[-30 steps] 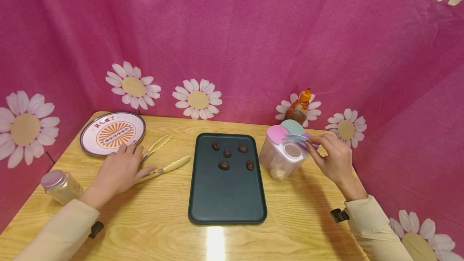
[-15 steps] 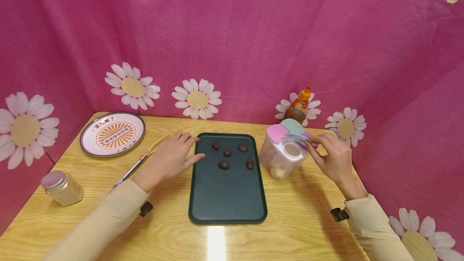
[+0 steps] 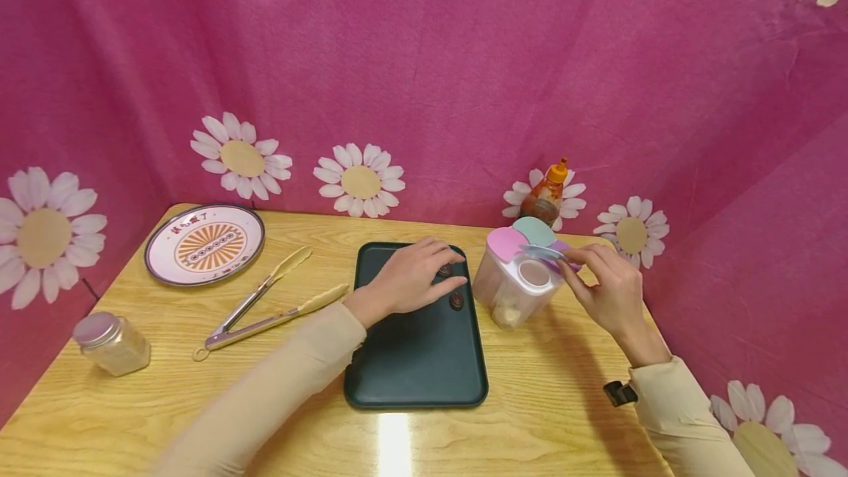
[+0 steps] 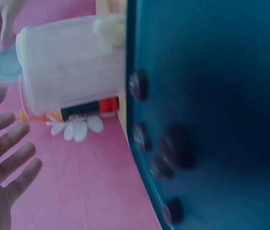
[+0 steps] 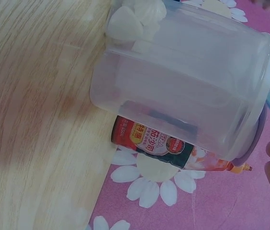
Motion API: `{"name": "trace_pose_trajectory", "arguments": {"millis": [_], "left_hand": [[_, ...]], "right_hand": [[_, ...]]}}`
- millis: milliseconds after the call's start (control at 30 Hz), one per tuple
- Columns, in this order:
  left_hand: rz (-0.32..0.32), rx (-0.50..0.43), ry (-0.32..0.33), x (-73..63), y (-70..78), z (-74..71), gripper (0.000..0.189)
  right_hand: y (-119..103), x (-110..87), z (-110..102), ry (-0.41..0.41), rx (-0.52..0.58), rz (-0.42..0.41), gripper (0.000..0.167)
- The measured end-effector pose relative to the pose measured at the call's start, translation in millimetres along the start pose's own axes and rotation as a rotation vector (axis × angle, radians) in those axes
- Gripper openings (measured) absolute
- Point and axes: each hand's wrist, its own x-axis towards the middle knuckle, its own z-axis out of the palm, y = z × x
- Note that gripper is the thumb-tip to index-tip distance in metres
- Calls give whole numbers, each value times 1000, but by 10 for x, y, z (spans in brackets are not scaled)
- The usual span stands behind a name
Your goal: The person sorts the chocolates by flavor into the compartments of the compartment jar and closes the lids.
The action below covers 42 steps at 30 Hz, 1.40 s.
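1. Crossing the dark tray (image 3: 417, 363) toward the right, the left hand (image 3: 416, 277) is now over the tray's far half — one second ago it was down by the tongs (image 3: 265, 323).
2. Its fingers are loosely extended with the thumb apart, holding nothing; the left wrist view shows the same spread, empty fingers.
3. The right hand (image 3: 608, 289) has barely shifted: it pinches the blue lid (image 3: 542, 251), raised so that a round opening (image 3: 535, 272) shows beside it.
4. That opening belongs to the container (image 3: 490, 285), upright on the desk (image 3: 550, 418) just right of the tray, with pale lumps (image 3: 507, 315) at its bottom.
5. The tongs, now in full view, lie spread and untouched left of the tray.
6. In the head view the left hand covers some of the chocolates (image 3: 457, 301); the left wrist view shows all five on the tray.
7. In my judgement, the tongs play no part at present, and both hands are now close to the container — whether it or the chocolates draw the left one, I cannot tell.
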Motion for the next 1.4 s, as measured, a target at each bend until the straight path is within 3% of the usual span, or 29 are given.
{"name": "trace_pose_trajectory", "arguments": {"millis": [300,567,933,1200,1400], "left_hand": [[40,-151,195,393,230,194,30],[42,-214,245,621,365,375,30],[3,-268,174,764,478,435,23],[5,-303,112,727,464,438,23],[29,-260,77,688,449,451,24]], "right_hand": [[-7,-7,8,-6,9,6,46],[-19,-6,1,-2,12,12,46],[-47,-2,8,-16,8,-7,45],[-103,-63,-15,-20,-3,-20,45],[-139,-146,-1,-22,7,-21,46]]}}
